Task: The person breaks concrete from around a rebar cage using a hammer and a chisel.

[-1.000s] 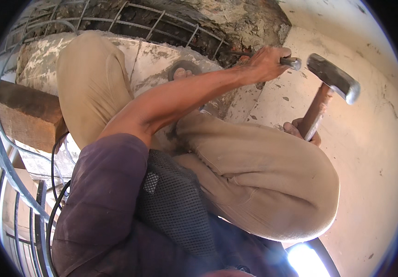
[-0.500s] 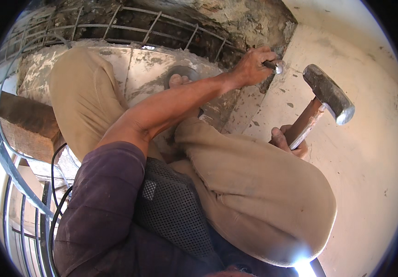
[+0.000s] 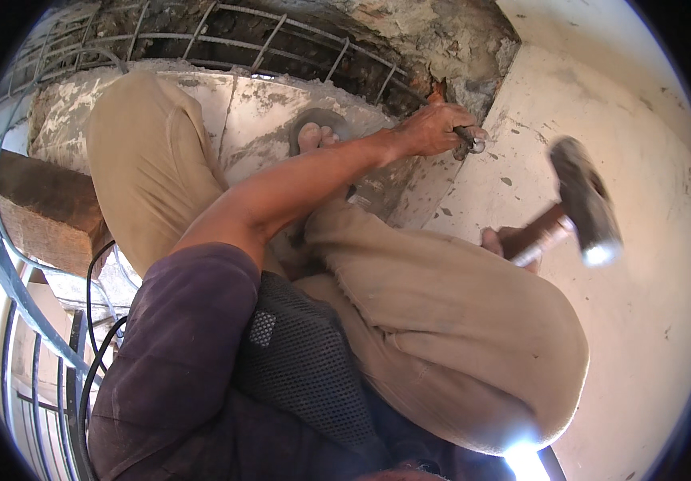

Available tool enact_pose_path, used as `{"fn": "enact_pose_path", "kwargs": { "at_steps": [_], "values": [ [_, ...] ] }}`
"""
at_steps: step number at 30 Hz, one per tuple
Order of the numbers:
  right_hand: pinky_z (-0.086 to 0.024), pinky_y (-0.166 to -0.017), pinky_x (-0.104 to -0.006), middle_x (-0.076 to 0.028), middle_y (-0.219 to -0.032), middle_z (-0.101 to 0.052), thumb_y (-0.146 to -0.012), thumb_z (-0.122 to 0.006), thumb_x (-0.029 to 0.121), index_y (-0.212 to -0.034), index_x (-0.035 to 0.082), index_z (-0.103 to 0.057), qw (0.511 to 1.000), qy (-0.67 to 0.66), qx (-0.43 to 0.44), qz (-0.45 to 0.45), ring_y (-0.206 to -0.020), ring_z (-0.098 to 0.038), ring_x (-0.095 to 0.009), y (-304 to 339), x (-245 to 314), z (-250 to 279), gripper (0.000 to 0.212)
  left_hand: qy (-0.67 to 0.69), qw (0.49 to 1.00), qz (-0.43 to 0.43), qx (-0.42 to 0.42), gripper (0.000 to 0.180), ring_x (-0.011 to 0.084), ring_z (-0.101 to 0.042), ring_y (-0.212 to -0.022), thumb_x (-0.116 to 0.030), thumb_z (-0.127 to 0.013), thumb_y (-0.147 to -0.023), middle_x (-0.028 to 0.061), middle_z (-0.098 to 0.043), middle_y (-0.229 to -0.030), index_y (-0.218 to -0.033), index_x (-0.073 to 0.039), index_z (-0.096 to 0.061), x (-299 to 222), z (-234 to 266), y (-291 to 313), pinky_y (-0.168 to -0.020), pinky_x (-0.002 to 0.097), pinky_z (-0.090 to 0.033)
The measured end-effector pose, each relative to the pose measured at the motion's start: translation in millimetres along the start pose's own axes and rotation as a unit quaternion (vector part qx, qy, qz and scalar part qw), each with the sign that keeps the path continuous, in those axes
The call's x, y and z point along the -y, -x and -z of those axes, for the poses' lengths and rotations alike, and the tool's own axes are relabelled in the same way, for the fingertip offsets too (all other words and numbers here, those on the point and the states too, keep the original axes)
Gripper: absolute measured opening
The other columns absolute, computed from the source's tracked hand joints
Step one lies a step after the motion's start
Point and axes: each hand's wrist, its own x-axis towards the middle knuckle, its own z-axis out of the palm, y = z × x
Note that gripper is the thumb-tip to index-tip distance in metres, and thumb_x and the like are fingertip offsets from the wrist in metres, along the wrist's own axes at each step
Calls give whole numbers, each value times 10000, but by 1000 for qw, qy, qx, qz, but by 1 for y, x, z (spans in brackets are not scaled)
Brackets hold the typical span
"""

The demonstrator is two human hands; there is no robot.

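Left hand (image 3: pixel 433 130): gripping a steel chisel (image 3: pixel 472 143) in a curled fist, leaving the striking end projecting to the right.
Chisel tip: hiding from view, making contact with the masonry impossible to tell.
Right hand (image 3: pixel 491 240): gripping the wooden handle of a club hammer (image 3: pixel 586 200), partly hiding behind the bent right knee (image 3: pixel 473 305).
Club hammer: standing apart from the chisel, to its right and lower in view, tilting and showing motion blur.
Striking, by judgement: calling for a steady chisel angle, for meeting the end squarely with the hammer face, and for keeping knuckles well below that end; also for watching the end rather than the hammer, and for clearing the knee on each swing.
Broken masonry (image 3: pixel 457 48): lying just beyond the left hand.
Reinforcing-bar grid (image 3: pixel 271 42): running leftward from there.
Pale plastered surface (image 3: pixel 642 200): spreading behind the hammer.
Timber block (image 3: pixel 41 200): resting at far left.
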Motion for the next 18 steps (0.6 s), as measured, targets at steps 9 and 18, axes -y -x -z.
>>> {"fn": "enact_pose_path", "kwargs": {
  "at_steps": [9,18],
  "values": [
    [-485,-566,-325,-50,-713,-662,-803,-777,188,-803,34,-679,979,169,50,-107,-597,-609,-124,-3,-43,-23,182,-37,999,-1,-27,340,379,-593,-788,-310,-634,-980,192,-585,-800,-876,8,-575,4,18,-7,-722,470,-443],
    [-509,-591,-355,-65,-746,-677,-784,-811,208,-880,36,-684,997,-68,17,19,-622,-636,-157,-3,-8,9,234,-51,994,92,22,359,372,-602,-794,-315,-602,-998,197,-599,-824,-897,25,-550,-11,31,-11,-737,472,-458]
  ]
}}
